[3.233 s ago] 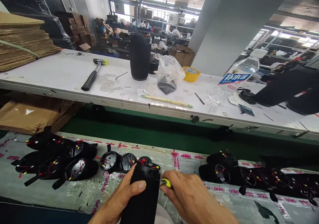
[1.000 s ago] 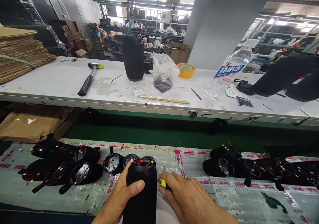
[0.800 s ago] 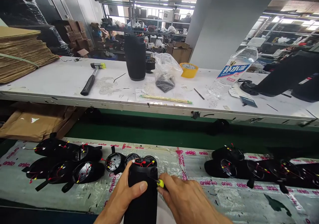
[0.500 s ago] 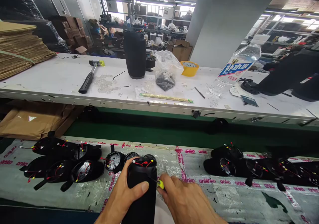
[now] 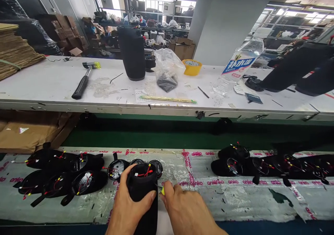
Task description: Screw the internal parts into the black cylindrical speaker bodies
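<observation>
Left hand (image 5: 132, 200) wraps the black cylindrical housing (image 5: 148, 221); right hand (image 5: 186, 210) pinches a yellow-handled screwdriver (image 5: 163, 191); a slip could snag the red wires (image 5: 143, 175).

The left hand (image 5: 133, 202) wraps a black cylindrical speaker housing (image 5: 142, 196), red and yellow wires sprouting from its top; the right hand (image 5: 185, 212) pinches a yellow-handled screwdriver (image 5: 163, 191) just beside it; left of the left hand, 3 round black end caps (image 5: 116, 169) lie on printed plastic sheeting (image 5: 235, 200).

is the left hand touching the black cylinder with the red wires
Touching. The head view shows the left hand wrapped around the black cylinder, with the thumb lying across its side below the wired top end.
</observation>
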`<act>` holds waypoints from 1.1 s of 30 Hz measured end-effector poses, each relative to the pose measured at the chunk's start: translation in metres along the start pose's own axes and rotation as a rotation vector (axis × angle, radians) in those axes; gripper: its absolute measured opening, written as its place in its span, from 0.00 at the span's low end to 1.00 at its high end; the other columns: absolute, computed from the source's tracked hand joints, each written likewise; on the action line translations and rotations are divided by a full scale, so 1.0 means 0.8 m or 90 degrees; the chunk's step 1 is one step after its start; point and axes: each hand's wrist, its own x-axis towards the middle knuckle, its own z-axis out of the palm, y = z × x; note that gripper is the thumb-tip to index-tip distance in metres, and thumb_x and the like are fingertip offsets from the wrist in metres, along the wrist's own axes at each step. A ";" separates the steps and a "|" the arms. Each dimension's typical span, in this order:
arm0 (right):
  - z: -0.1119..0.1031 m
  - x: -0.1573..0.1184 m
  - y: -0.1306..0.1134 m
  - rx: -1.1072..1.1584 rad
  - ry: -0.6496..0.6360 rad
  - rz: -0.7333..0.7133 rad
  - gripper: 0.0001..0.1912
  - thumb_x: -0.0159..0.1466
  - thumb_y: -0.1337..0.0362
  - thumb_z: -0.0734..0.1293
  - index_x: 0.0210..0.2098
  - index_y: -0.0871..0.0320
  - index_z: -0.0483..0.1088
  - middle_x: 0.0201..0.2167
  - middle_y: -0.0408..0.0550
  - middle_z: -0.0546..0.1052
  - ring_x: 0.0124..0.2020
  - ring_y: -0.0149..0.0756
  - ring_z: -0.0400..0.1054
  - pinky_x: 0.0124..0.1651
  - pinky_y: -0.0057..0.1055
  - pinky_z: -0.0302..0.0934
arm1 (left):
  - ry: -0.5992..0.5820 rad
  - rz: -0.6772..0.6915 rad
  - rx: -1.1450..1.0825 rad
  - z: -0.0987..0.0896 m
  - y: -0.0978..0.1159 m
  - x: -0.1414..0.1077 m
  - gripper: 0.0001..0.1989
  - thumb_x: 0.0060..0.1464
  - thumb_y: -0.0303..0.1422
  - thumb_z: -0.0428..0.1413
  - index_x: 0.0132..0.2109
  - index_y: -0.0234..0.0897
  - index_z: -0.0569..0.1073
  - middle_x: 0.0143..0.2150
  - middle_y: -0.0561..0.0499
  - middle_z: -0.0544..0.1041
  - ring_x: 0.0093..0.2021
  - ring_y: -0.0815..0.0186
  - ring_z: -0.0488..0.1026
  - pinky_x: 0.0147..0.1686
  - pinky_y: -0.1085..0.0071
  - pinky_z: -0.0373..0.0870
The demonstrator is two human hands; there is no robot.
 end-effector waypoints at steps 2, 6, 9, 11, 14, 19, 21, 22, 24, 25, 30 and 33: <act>0.000 0.002 -0.003 0.009 0.003 0.013 0.06 0.71 0.66 0.64 0.42 0.54 0.60 0.24 0.42 0.76 0.16 0.36 0.72 0.17 0.29 0.49 | 0.007 0.005 0.021 -0.001 0.000 0.001 0.36 0.42 0.41 0.68 0.58 0.42 0.67 0.54 0.42 0.77 0.58 0.40 0.71 0.64 0.43 0.59; -0.005 0.008 -0.008 0.027 0.017 0.025 0.05 0.74 0.64 0.63 0.41 0.54 0.60 0.25 0.42 0.76 0.18 0.35 0.72 0.19 0.28 0.52 | 0.008 0.007 0.020 -0.005 -0.006 0.007 0.34 0.43 0.40 0.68 0.58 0.44 0.67 0.56 0.43 0.76 0.61 0.39 0.70 0.66 0.42 0.57; -0.008 0.011 -0.003 0.066 0.083 0.009 0.05 0.76 0.61 0.60 0.43 0.54 0.60 0.27 0.42 0.77 0.20 0.36 0.74 0.21 0.29 0.54 | -0.042 -0.042 -0.089 -0.009 -0.015 0.012 0.35 0.46 0.44 0.68 0.59 0.44 0.66 0.56 0.44 0.77 0.58 0.41 0.73 0.64 0.45 0.60; -0.010 0.008 0.006 0.112 0.153 0.013 0.07 0.78 0.60 0.54 0.47 0.54 0.60 0.28 0.41 0.77 0.21 0.37 0.75 0.22 0.31 0.55 | -0.110 -0.134 -0.211 -0.011 -0.021 0.013 0.33 0.49 0.48 0.66 0.58 0.43 0.67 0.54 0.44 0.80 0.56 0.43 0.75 0.60 0.49 0.66; -0.012 0.003 0.024 0.161 0.166 0.043 0.10 0.79 0.60 0.49 0.47 0.52 0.59 0.28 0.38 0.78 0.20 0.38 0.75 0.22 0.34 0.52 | -0.156 -0.214 -0.303 -0.012 -0.023 0.012 0.32 0.47 0.48 0.67 0.57 0.43 0.70 0.50 0.46 0.83 0.55 0.44 0.77 0.55 0.55 0.72; -0.013 0.001 0.037 0.199 0.067 0.045 0.04 0.76 0.62 0.56 0.43 0.50 0.59 0.29 0.38 0.79 0.22 0.41 0.75 0.24 0.34 0.50 | -0.169 -0.194 -0.279 -0.012 -0.020 0.013 0.42 0.46 0.47 0.69 0.65 0.44 0.64 0.54 0.44 0.82 0.58 0.44 0.76 0.58 0.53 0.70; -0.013 0.002 0.035 0.230 0.060 0.050 0.02 0.76 0.62 0.57 0.45 0.50 0.60 0.31 0.38 0.80 0.24 0.41 0.76 0.26 0.33 0.52 | -0.172 -0.181 -0.264 -0.011 -0.018 0.014 0.45 0.44 0.48 0.70 0.66 0.44 0.63 0.56 0.42 0.81 0.59 0.42 0.75 0.61 0.50 0.68; -0.013 0.002 0.034 0.239 0.058 0.054 0.02 0.76 0.62 0.57 0.45 0.50 0.60 0.31 0.38 0.81 0.24 0.41 0.76 0.26 0.33 0.52 | -0.173 -0.175 -0.255 -0.011 -0.017 0.014 0.46 0.44 0.48 0.70 0.67 0.44 0.62 0.56 0.41 0.81 0.59 0.41 0.75 0.61 0.49 0.68; -0.012 0.003 0.031 0.239 0.050 0.052 0.02 0.75 0.62 0.58 0.45 0.50 0.60 0.31 0.38 0.81 0.24 0.41 0.76 0.26 0.33 0.52 | -0.179 -0.167 -0.239 -0.012 -0.015 0.014 0.45 0.46 0.50 0.68 0.68 0.45 0.62 0.57 0.41 0.80 0.58 0.41 0.75 0.62 0.47 0.66; -0.010 0.003 0.030 0.233 0.043 0.046 0.02 0.75 0.62 0.58 0.44 0.50 0.60 0.31 0.38 0.81 0.24 0.41 0.76 0.26 0.33 0.52 | -0.182 -0.163 -0.231 -0.012 -0.015 0.013 0.45 0.47 0.50 0.68 0.68 0.46 0.61 0.58 0.41 0.79 0.59 0.42 0.75 0.63 0.46 0.65; -0.004 0.006 0.024 0.222 0.024 0.030 0.03 0.73 0.65 0.58 0.46 0.51 0.60 0.31 0.38 0.81 0.24 0.42 0.77 0.25 0.35 0.50 | -0.185 -0.156 -0.225 -0.013 -0.013 0.013 0.45 0.48 0.50 0.67 0.68 0.45 0.60 0.59 0.41 0.79 0.61 0.42 0.73 0.64 0.47 0.64; -0.002 0.007 0.020 0.218 0.024 0.042 0.05 0.73 0.65 0.58 0.47 0.51 0.60 0.31 0.38 0.81 0.24 0.43 0.77 0.25 0.36 0.50 | -0.192 -0.154 -0.239 -0.012 -0.013 0.013 0.46 0.46 0.49 0.68 0.68 0.44 0.59 0.55 0.41 0.81 0.58 0.42 0.75 0.62 0.48 0.66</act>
